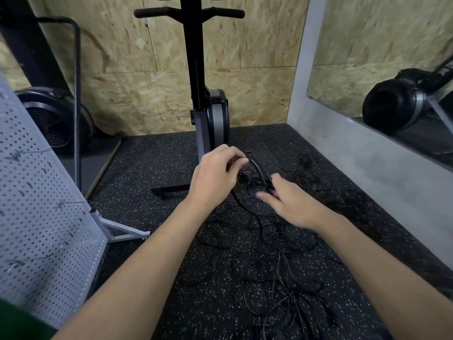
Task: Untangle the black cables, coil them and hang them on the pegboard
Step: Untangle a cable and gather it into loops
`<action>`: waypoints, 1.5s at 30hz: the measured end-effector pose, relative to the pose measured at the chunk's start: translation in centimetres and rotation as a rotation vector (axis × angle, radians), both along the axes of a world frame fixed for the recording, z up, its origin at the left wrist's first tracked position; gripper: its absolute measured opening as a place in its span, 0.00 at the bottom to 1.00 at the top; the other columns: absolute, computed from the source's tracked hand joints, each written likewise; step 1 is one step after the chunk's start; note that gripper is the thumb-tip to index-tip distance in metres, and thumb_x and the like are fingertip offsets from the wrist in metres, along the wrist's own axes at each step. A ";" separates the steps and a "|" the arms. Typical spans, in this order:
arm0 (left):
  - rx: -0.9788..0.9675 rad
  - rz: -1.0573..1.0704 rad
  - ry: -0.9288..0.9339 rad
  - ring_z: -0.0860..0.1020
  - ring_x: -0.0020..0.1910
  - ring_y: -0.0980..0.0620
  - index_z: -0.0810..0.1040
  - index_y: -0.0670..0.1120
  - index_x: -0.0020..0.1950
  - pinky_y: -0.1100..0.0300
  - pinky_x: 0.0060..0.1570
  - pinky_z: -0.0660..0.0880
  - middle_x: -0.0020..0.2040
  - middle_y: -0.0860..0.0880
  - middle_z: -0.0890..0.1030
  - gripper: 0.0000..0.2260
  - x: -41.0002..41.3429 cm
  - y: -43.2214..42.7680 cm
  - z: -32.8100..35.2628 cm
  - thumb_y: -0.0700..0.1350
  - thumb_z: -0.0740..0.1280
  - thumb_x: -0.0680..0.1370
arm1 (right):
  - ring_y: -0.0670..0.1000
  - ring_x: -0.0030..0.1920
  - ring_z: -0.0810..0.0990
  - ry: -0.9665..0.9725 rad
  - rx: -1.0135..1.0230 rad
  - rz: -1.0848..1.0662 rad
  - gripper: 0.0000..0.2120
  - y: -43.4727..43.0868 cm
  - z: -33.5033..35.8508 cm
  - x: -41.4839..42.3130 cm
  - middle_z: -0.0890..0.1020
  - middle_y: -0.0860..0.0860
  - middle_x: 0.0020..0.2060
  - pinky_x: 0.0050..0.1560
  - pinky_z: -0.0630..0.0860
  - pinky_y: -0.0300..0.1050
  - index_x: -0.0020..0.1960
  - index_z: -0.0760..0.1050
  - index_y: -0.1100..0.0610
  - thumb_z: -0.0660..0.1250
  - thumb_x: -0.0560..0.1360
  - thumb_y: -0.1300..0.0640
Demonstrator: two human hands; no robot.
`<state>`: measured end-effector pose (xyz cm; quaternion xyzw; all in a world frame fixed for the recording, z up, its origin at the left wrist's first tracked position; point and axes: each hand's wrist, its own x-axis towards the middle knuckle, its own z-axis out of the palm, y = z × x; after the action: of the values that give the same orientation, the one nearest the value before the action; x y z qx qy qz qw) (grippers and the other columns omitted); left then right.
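A grey perforated pegboard [36,192] leans along the left edge on a pale metal stand [122,233], with short black hooks dotted over its face. Behind it sits a black fan-wheel machine [54,119]. An upright black and grey exercise machine [210,114] stands in the middle against the chipboard wall [137,82], its foot on the speckled black rubber floor [147,168].

Just in front of that machine, the person's left hand [215,177] is raised above the floor with its fingers curled. The fingertips [241,161] grip the upper end of a looped bundle [258,168] of thicker black cord. The bundle arcs down and to the right from those fingertips and passes into the right hand [291,204], which is lower and nearer the camera. There the cord runs between the outstretched thumb [263,195] and the forefinger above it, which pinch it; the other fingers of that hand are hidden behind the hand.

Below and between the two forearms, the rest of the black cables [282,271] lie spread on the floor in a loose tangle of thin overlapping loops, reaching toward the bottom edge. A few strands also trail to the right, near the grey concrete ledge [355,163]. Above the ledge, a mirror [367,57] reflects a black machine.
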<state>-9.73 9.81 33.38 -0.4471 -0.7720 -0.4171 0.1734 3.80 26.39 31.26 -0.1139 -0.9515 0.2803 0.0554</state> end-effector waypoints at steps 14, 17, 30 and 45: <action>0.014 0.093 -0.439 0.81 0.44 0.59 0.85 0.51 0.47 0.66 0.48 0.74 0.43 0.55 0.84 0.15 -1.7 -0.7 -2.6 0.62 0.70 0.79 | 0.51 0.57 0.81 0.099 -0.205 -0.015 0.14 0.4 -0.4 -0.1 0.84 0.48 0.57 0.60 0.75 0.53 0.66 0.75 0.38 0.54 0.87 0.44; 0.148 -0.126 -0.998 0.86 0.53 0.48 0.84 0.46 0.58 0.53 0.58 0.80 0.49 0.48 0.88 0.24 -1.1 -0.9 -4.2 0.64 0.59 0.84 | 0.37 0.45 0.75 0.081 -0.292 -0.078 0.15 1.0 -0.4 -0.1 0.80 0.33 0.44 0.47 0.68 0.40 0.65 0.77 0.37 0.54 0.87 0.46; 0.195 -0.192 -1.187 0.87 0.46 0.40 0.82 0.37 0.54 0.50 0.48 0.86 0.48 0.39 0.87 0.06 0.8 0.8 -5.1 0.38 0.67 0.84 | 0.48 0.52 0.82 0.029 -0.454 -0.119 0.11 2.6 -3.0 -0.9 0.86 0.48 0.51 0.65 0.74 0.55 0.61 0.83 0.51 0.66 0.84 0.49; 0.293 -0.187 -1.247 0.88 0.45 0.42 0.82 0.34 0.52 0.55 0.43 0.85 0.50 0.35 0.86 0.08 1.1 1.6 -3.9 0.38 0.67 0.84 | 0.49 0.43 0.84 0.013 -0.130 -0.073 0.07 1.7 -3.0 -0.7 0.86 0.48 0.42 0.48 0.80 0.47 0.55 0.83 0.48 0.70 0.81 0.47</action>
<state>-8.60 11.38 29.46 -0.1583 -0.6208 -0.7128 -0.2854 3.13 28.11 28.23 -0.1502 -0.9261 0.3399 0.0644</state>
